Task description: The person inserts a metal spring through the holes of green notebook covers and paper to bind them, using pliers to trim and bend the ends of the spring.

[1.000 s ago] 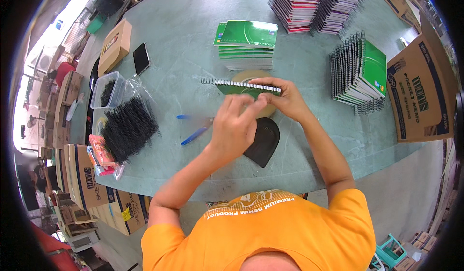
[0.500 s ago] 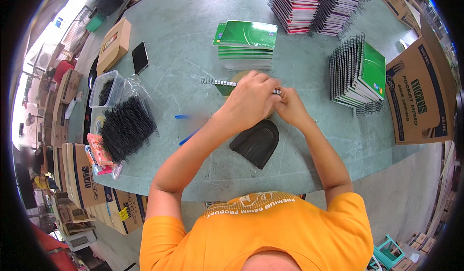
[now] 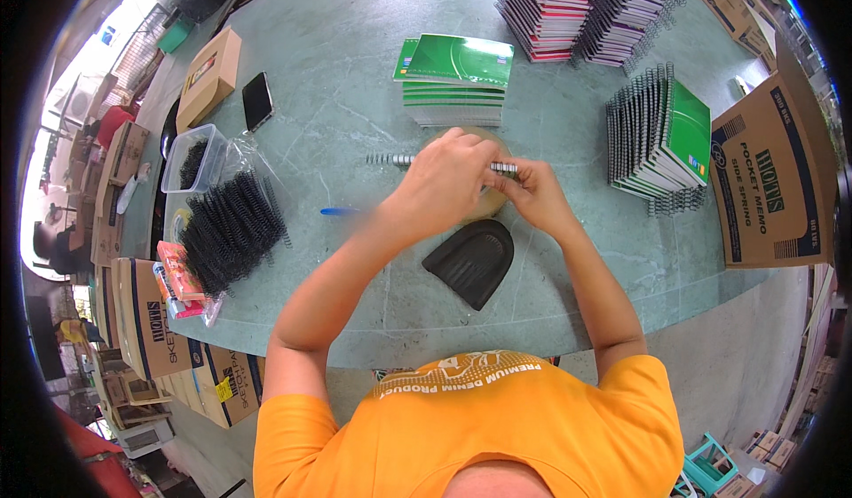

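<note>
Over the middle of the table, both my hands grip a small notebook point(image 3: 404, 160) along its spine. A dark spring coil point(image 3: 379, 159) sticks out past its left end. My left hand point(image 3: 451, 177) wraps over the middle and covers most of the notebook. At its right end the fingers of my right hand point(image 3: 534, 189) pinch the bound edge. Under my hands lies a round tan disc point(image 3: 490, 203), partly hidden. Closer to me is a black rounded rubbery piece point(image 3: 472, 264). A blue pen-like stick point(image 3: 337, 211) lies beside my left forearm.
Green notebooks point(image 3: 454, 98) are stacked beyond my hands; a coil-bound stack point(image 3: 661, 143) stands right, near an open carton point(image 3: 772, 169). Tall notebook piles point(image 3: 550, 10) stand far back. Left are loose black coils point(image 3: 232, 232), a plastic tub point(image 3: 209, 156) and a phone point(image 3: 257, 101).
The notebook has tipped more edge-on, so its green cover no longer shows. My left hand has shifted slightly left and my forearm covers one of the blue sticks.
</note>
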A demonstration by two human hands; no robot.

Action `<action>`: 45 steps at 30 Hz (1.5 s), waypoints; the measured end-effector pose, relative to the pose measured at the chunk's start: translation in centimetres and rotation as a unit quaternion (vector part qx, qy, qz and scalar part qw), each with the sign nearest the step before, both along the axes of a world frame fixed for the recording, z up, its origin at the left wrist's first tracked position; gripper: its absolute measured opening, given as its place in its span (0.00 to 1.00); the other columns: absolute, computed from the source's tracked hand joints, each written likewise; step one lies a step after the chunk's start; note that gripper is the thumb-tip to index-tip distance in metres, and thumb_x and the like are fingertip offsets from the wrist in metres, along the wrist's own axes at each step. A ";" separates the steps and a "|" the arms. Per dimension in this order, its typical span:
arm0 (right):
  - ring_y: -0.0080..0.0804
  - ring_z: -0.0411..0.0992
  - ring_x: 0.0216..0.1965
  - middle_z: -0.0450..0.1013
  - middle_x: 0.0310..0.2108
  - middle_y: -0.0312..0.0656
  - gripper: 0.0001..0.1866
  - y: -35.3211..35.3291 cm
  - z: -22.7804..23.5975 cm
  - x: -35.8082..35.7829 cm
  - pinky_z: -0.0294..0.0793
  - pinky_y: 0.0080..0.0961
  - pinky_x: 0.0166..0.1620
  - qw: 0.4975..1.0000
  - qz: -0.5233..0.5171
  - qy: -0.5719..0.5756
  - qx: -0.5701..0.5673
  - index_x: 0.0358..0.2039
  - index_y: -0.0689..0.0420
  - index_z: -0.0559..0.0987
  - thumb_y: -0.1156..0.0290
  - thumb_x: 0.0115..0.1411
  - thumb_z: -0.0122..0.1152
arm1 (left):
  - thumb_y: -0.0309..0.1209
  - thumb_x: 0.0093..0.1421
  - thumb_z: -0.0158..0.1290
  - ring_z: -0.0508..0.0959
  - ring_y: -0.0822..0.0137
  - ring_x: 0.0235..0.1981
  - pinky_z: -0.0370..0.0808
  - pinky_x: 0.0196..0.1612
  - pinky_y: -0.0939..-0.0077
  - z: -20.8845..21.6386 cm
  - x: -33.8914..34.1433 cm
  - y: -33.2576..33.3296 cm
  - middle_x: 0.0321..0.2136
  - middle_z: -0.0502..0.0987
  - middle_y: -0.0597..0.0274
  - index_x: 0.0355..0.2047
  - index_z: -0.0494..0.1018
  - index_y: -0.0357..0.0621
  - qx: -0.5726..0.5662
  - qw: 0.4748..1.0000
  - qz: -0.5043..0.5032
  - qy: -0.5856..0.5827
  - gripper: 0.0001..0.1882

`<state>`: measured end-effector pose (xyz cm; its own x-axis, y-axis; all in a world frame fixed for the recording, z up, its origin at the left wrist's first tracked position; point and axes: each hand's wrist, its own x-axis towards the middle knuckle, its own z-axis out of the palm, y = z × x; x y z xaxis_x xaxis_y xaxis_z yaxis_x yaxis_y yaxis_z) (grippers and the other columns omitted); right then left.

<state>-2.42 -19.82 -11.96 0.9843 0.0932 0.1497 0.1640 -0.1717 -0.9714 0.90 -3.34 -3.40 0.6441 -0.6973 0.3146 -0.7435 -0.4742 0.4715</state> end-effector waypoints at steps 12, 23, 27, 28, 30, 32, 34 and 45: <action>0.16 0.67 0.24 0.76 0.22 0.42 0.07 -0.4 0.0 -0.2 0.69 0.24 0.29 0.999 0.021 0.007 -0.029 0.34 0.62 0.79 0.76 0.56 0.56 | 0.28 0.50 0.56 0.73 0.54 0.34 0.71 0.39 0.63 -1.4 -0.4 -0.7 0.29 0.74 0.54 0.33 0.75 0.41 -0.067 0.997 -0.024 -0.007 0.09; 0.12 0.66 0.27 0.74 0.25 0.29 0.06 -1.5 0.7 0.8 0.67 0.17 0.31 0.991 0.075 0.061 -0.089 0.29 0.64 0.76 0.82 0.56 0.49 | 0.28 0.54 0.52 0.73 0.54 0.35 0.72 0.40 0.64 -1.5 0.9 -0.7 0.30 0.73 0.54 0.35 0.73 0.38 -0.015 0.995 -0.089 -0.028 0.09; 0.13 0.64 0.27 0.72 0.23 0.31 0.05 -1.0 0.5 0.7 0.67 0.18 0.30 0.996 0.072 0.050 -0.001 0.29 0.64 0.76 0.81 0.56 0.50 | 0.28 0.53 0.52 0.73 0.54 0.35 0.72 0.40 0.64 -1.8 1.0 -0.7 0.31 0.73 0.54 0.36 0.72 0.38 -0.005 0.993 -0.094 -0.067 0.10; 0.13 0.64 0.26 0.71 0.21 0.32 0.06 -1.0 0.4 0.7 0.67 0.20 0.29 0.997 0.066 0.050 0.003 0.30 0.65 0.76 0.79 0.55 0.51 | 0.28 0.53 0.52 0.73 0.54 0.35 0.72 0.40 0.64 -1.9 0.9 -0.8 0.31 0.73 0.54 0.36 0.72 0.38 -0.004 0.993 -0.090 -0.073 0.10; 0.14 0.63 0.25 0.70 0.18 0.34 0.06 -0.9 0.2 0.6 0.66 0.22 0.28 0.998 0.051 0.032 -0.011 0.31 0.65 0.76 0.78 0.55 0.52 | 0.27 0.52 0.52 0.73 0.54 0.35 0.72 0.40 0.64 -1.8 0.7 -0.9 0.31 0.73 0.54 0.36 0.72 0.38 -0.019 0.994 -0.084 -0.062 0.11; 0.14 0.62 0.24 0.69 0.17 0.35 0.06 -0.8 0.1 0.3 0.65 0.22 0.27 0.998 0.034 -0.002 -0.044 0.30 0.65 0.76 0.78 0.54 0.52 | 0.27 0.52 0.52 0.73 0.54 0.35 0.72 0.40 0.64 -1.3 0.4 -0.9 0.30 0.73 0.53 0.36 0.72 0.38 -0.052 0.995 -0.083 -0.027 0.11; 0.15 0.62 0.23 0.69 0.17 0.37 0.06 -0.7 0.1 0.4 0.65 0.22 0.26 0.998 0.047 0.014 -0.031 0.30 0.66 0.76 0.78 0.54 0.52 | 0.26 0.52 0.52 0.73 0.54 0.35 0.72 0.40 0.64 -1.4 0.7 -0.6 0.30 0.73 0.52 0.36 0.72 0.37 -0.040 0.994 -0.091 -0.041 0.11; 0.25 0.66 0.19 0.70 0.17 0.46 0.04 0.6 1.0 -0.6 0.65 0.26 0.25 0.996 -0.005 -0.006 -0.090 0.31 0.62 0.74 0.76 0.55 0.54 | 0.24 0.47 0.54 0.73 0.53 0.33 0.70 0.35 0.62 -1.7 0.1 -0.9 0.28 0.72 0.55 0.32 0.72 0.39 -0.034 0.999 -0.014 -0.033 0.10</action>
<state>-3.06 -19.25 -10.95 0.9837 0.1092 0.1430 0.1725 -0.3455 -0.9224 0.99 -4.22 -5.11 0.6003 -0.6907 0.4033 -0.7872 -0.4211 0.4505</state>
